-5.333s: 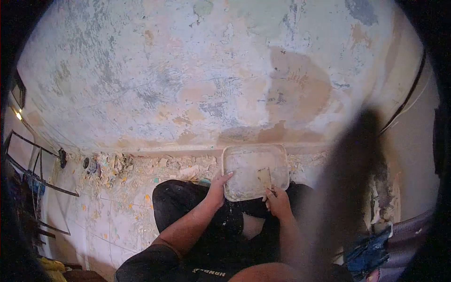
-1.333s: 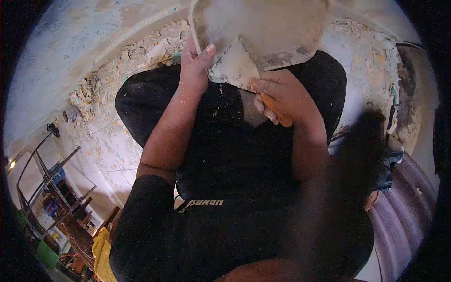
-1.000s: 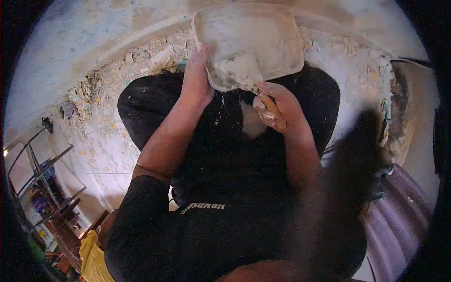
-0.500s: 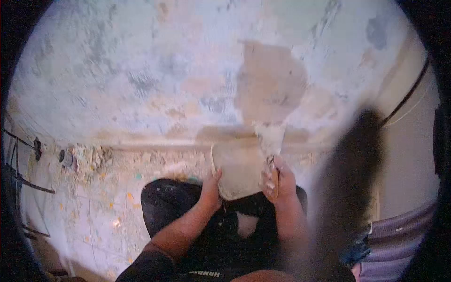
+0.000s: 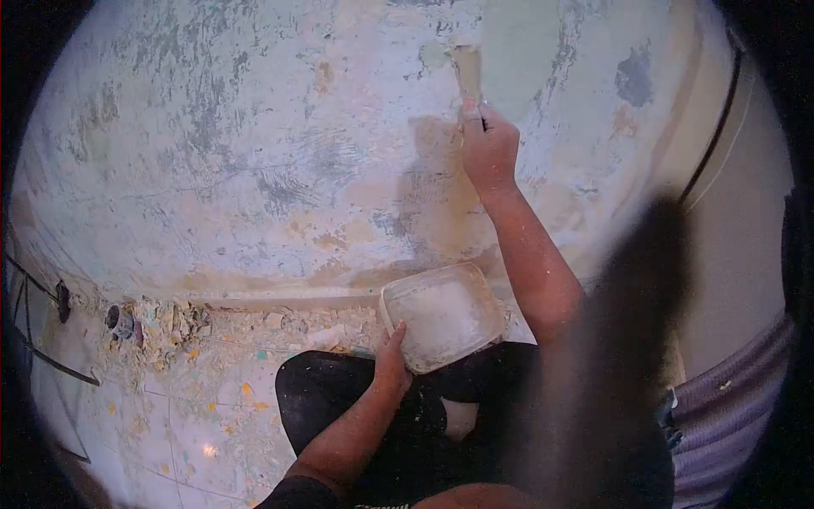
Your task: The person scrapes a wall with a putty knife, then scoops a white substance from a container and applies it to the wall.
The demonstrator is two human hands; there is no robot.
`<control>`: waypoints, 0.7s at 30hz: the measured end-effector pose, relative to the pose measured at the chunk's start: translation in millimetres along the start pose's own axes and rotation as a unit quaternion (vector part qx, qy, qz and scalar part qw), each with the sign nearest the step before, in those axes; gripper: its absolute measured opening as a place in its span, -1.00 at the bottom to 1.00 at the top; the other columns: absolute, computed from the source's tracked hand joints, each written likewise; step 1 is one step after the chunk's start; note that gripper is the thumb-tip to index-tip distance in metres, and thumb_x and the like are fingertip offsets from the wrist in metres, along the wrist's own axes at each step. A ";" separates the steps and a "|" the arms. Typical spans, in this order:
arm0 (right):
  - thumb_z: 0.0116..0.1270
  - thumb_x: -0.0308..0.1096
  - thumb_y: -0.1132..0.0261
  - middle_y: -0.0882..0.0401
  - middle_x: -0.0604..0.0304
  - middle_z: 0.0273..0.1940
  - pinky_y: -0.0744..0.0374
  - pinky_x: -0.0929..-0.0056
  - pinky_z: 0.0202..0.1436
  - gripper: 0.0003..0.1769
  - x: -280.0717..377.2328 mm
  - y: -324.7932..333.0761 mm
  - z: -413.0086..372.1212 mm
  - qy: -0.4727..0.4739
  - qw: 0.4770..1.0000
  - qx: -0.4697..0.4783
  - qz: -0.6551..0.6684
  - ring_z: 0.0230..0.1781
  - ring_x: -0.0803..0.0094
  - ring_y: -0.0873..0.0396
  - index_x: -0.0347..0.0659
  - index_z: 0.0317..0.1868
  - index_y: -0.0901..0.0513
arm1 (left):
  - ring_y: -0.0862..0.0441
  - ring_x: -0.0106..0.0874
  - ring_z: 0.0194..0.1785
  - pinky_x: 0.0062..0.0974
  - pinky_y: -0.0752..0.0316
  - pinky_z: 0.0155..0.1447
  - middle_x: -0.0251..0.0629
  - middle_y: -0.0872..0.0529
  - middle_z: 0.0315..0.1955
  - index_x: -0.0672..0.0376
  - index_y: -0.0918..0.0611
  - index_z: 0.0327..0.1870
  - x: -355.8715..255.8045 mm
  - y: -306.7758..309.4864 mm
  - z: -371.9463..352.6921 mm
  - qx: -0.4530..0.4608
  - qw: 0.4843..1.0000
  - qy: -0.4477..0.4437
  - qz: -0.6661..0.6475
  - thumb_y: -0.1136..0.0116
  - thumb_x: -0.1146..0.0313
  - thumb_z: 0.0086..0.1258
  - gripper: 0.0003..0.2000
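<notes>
My left hand [image 5: 393,356] grips the near left edge of a shallow white plastic tray [image 5: 441,314] smeared with filler, held over my lap. My right hand [image 5: 487,146] is raised up against the patchy wall [image 5: 254,153] and is closed around the handle of a putty knife [image 5: 468,75]. The knife's blade points upward and lies flat on the wall surface, above a tan patch of fresh filler [image 5: 441,195].
Scraped paint chips and rubble [image 5: 212,318] lie along the foot of the wall on the tiled floor [image 5: 170,407]. A dark cable [image 5: 712,127] runs down the corner at right. A blurred dark shape [image 5: 627,339] blocks the lower right.
My right hand has lifted the putty knife from the tray's edge up high onto the wall. The tray stays in my left hand and now tilts more toward me.
</notes>
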State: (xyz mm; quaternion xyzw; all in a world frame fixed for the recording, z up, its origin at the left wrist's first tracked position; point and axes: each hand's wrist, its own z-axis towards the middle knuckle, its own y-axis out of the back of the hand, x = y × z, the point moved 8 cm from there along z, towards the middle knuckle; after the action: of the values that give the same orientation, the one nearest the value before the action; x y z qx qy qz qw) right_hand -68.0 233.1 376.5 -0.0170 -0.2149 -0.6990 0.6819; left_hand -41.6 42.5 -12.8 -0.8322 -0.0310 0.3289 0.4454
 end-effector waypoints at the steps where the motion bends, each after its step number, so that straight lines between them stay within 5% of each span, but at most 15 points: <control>1: 0.49 -0.21 -0.17 -0.61 0.00 -0.49 -0.56 0.18 -0.44 -0.69 0.0 -0.3 -0.8 0.003 1.000 0.001 -0.002 -0.50 0.08 -0.62 -0.25 -0.33 -0.65 | -0.54 -0.13 0.26 -0.05 -0.53 0.28 -0.10 -0.54 0.24 0.14 -0.30 0.47 1.5 3.4 4.5 0.002 1.000 0.000 -0.002 -0.15 0.20 0.53 -0.44; 3: 0.42 -0.24 -0.19 -0.64 -0.07 -0.38 -0.59 0.05 -0.32 -0.76 15.4 1.0 -6.3 0.095 0.991 -0.007 -0.090 -0.42 -0.09 -0.63 -0.25 -0.28 -0.65 | -0.54 -0.13 0.27 -0.06 -0.53 0.28 -0.10 -0.53 0.24 0.15 -0.29 0.47 -0.5 -0.8 6.3 0.033 0.999 -0.004 -0.014 -0.16 0.19 0.51 -0.42; 7: 0.41 -0.22 -0.20 -0.63 -0.01 -0.33 -0.60 0.04 -0.31 -0.72 24.5 -7.9 -8.5 0.120 0.977 0.028 -0.171 -0.38 -0.02 -0.65 -0.17 -0.02 -0.69 | -0.53 -0.14 0.27 -0.07 -0.53 0.28 -0.09 -0.53 0.24 0.16 -0.28 0.48 -2.7 -7.5 -3.8 0.005 1.000 -0.003 0.013 -0.16 0.21 0.52 -0.42; 9: 0.41 -0.22 -0.20 -0.62 0.03 -0.30 -0.61 0.08 -0.30 -0.51 29.2 -13.8 -9.2 0.127 0.968 0.048 -0.212 -0.36 0.04 -0.65 -0.08 0.32 -0.57 | -0.54 -0.13 0.26 -0.08 -0.53 0.28 -0.09 -0.54 0.23 0.14 -0.28 0.48 -0.6 -6.0 4.4 0.042 0.999 -0.031 0.009 -0.16 0.22 0.52 -0.43; 12: 0.42 -0.21 -0.18 -0.63 0.06 -0.30 -0.62 0.12 -0.30 -0.38 26.0 -20.2 -11.2 0.128 0.963 0.056 -0.231 -0.36 0.08 -0.65 -0.02 0.49 -0.41 | -0.56 -0.12 0.25 -0.07 -0.54 0.26 -0.09 -0.54 0.23 0.12 -0.28 0.49 -1.7 -7.1 -2.5 0.035 0.999 -0.009 0.000 -0.15 0.23 0.53 -0.43; 21: 0.45 -0.19 -0.18 -0.63 0.02 -0.33 -0.63 0.09 -0.30 -0.44 11.7 -32.0 -22.7 0.111 0.965 0.084 -0.221 -0.35 0.06 -0.65 -0.09 0.42 -0.47 | -0.59 -0.12 0.22 -0.09 -0.57 0.21 -0.06 -0.56 0.20 0.16 -0.31 0.47 -5.0 -7.8 -5.3 0.015 1.000 -0.019 0.013 -0.16 0.23 0.52 -0.44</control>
State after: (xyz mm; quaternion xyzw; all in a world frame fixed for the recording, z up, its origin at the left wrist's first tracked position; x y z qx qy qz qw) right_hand -93.5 214.0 350.8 0.1653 -0.1943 -0.8091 0.5293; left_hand -40.6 41.6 -2.3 -0.8192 -0.0237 0.3512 0.4528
